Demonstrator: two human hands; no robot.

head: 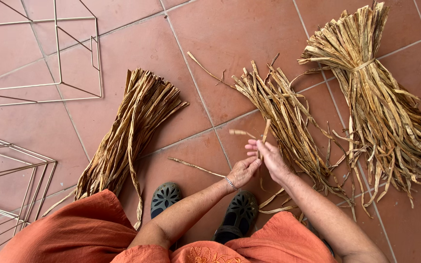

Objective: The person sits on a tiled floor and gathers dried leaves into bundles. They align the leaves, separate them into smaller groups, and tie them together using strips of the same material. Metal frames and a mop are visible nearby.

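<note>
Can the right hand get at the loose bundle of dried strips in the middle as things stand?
Probably yes. The right hand is right beside the middle bundle, nothing lies between them, though its fingers already pinch a strip together with the left hand.

Both hands – left hand [242, 171], right hand [269, 157] – pinch a dried leaf strip [264, 134] above the tiled floor [210, 58], between loose bundles [288, 117].

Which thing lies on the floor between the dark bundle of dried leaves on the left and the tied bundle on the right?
In the head view, a loose middle bundle of dried strips lies between the dark bundle and the tied bundle.
</note>
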